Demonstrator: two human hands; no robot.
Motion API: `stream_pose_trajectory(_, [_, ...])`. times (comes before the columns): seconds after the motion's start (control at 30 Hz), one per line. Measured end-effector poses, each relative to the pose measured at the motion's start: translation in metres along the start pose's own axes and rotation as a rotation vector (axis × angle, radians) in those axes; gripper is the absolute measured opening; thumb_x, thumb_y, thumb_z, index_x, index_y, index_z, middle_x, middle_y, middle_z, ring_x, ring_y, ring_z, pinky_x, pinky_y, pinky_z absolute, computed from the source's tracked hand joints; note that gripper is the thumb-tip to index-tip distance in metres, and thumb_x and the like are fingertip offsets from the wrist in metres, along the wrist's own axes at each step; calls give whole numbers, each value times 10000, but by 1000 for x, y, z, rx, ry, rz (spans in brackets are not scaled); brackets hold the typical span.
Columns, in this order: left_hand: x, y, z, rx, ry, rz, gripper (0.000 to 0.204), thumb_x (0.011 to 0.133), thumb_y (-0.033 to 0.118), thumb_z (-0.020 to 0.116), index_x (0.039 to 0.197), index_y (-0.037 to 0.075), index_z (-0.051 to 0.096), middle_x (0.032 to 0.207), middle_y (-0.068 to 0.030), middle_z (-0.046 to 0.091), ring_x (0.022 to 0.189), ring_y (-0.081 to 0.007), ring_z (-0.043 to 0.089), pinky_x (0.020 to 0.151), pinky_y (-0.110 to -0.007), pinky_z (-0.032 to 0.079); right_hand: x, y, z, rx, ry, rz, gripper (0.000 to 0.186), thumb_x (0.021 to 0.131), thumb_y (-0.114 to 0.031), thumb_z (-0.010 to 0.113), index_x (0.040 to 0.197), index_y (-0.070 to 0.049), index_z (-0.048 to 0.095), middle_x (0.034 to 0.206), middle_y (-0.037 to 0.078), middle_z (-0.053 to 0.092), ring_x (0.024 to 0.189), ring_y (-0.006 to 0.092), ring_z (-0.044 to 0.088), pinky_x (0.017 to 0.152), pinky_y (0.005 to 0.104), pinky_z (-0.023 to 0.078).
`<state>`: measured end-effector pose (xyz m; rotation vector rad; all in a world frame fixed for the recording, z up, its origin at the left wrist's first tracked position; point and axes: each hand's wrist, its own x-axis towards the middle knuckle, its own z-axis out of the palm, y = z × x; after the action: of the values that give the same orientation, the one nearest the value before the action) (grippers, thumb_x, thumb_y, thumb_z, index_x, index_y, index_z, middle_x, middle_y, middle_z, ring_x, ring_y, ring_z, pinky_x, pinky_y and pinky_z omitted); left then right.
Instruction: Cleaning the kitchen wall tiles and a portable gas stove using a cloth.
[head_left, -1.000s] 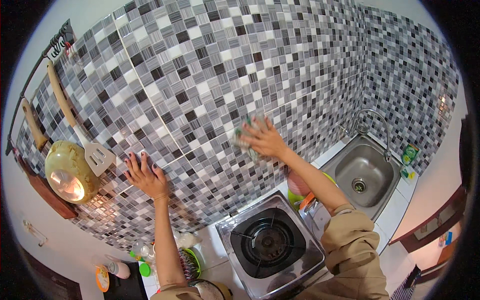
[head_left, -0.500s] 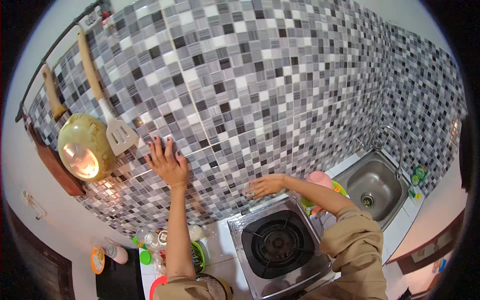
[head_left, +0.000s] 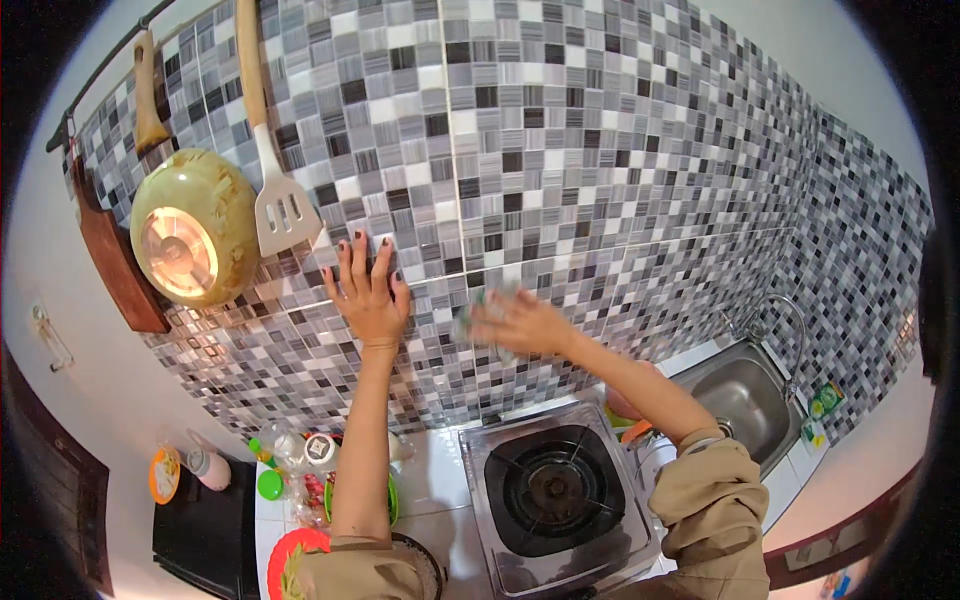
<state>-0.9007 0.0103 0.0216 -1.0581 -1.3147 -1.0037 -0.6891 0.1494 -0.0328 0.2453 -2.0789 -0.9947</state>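
Note:
My left hand lies flat against the grey, black and white mosaic-tiled wall, its fingers spread and nothing in it. It is just below a slotted spatula with a wooden handle. Farther right, my right hand presses a pale grey-green cloth to the tiles above the stove. Motion smears its fingers and the cloth, and the palm hides most of the cloth.
A pan and a wooden board hang at the left. Below my left arm stand jars, bottles, a green basket and a red plate. At the right is a steel sink with a curved faucet.
My right hand has moved up the wall with the cloth, away from the stove's back edge. My left hand stays flat on the tiles. The whole view has shifted.

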Motion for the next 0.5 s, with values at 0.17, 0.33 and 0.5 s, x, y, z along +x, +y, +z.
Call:
stream_pose_trajectory(0.17, [-1, -1, 2, 3, 4, 2, 429, 794, 210, 451, 1219, 231, 511, 1367, -40, 417, 1287, -255, 351, 1072, -488, 150, -77, -89, 47, 216, -402, -515, 506, 834, -208, 461, 1331, -149, 384, 1462, 20, 244, 1368, 225, 168, 1138, 408, 65])
stream_pose_trajectory(0.33, [-1, 0, 1, -1, -5, -8, 425, 793, 213, 450, 1211, 228, 518, 1363, -38, 423, 1287, -255, 352, 1072, -487, 149, -105, -113, 69, 219, -638, -880, 422, 874, -244, 410, 1282, -147, 458, 1476, 36, 210, 1383, 207, 99, 1143, 395, 38])
stream_pose_trajectory(0.5, [-1, -1, 0, 8, -14, 2, 434, 788, 192, 464, 1218, 222, 510, 1369, -41, 418, 1284, -256, 357, 1076, -480, 144, -69, -27, 21, 300, -391, -343, 452, 863, -167, 422, 1313, -162, 376, 1417, 28, 323, 1350, 199, 230, 1091, 442, 233])
